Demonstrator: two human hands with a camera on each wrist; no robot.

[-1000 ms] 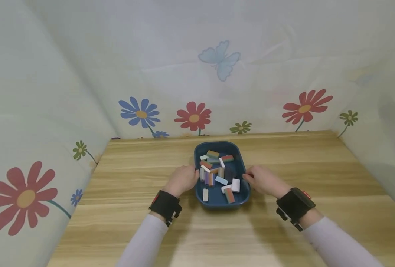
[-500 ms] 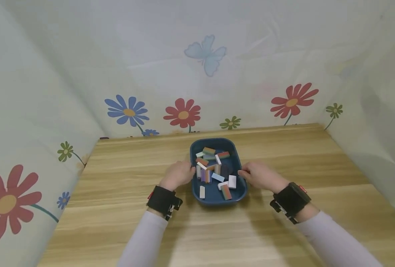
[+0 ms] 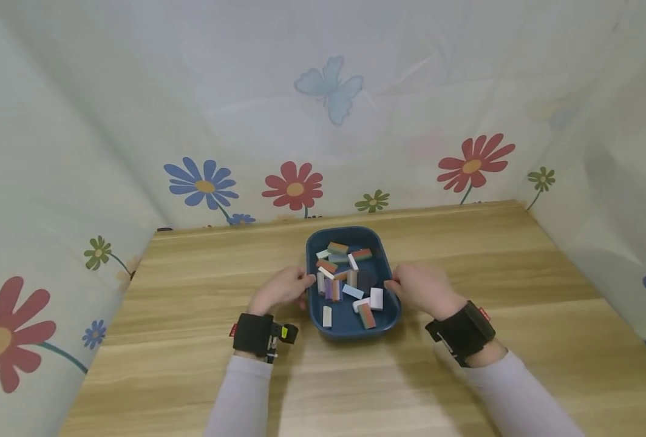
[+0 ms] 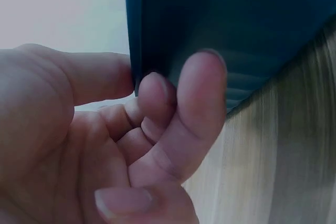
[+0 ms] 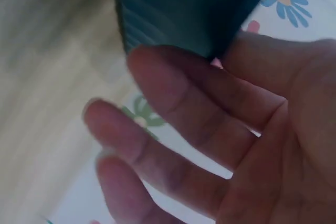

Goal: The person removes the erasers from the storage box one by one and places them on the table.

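Note:
A dark blue plastic basket (image 3: 382,318) stands on the wooden table, holding several small blocks. Some blocks are white, such as the white block (image 3: 376,298); others are striped in orange, green or purple. At the basket's left side my left hand (image 3: 280,287) pinches the rim, thumb on top; in the left wrist view its curled fingers (image 4: 202,85) lie at the outer wall. On the right side, my right hand (image 3: 424,289) pinches the rim between thumb and index finger, and the other fingers (image 5: 121,129) spread below. The thumb tips are partly hidden by the wall in the wrist views.
The wooden table (image 3: 203,364) reaches back to a white cloth wall (image 3: 219,79) printed with flowers and a butterfly. Cloth also borders the left and right sides. A small dark object (image 3: 164,229) lies at the table's far left corner.
The head view has shifted, so the scene sits farther left in it. Against the table and wall, the basket has slid slightly right with both hands at its rim. The blocks keep their arrangement.

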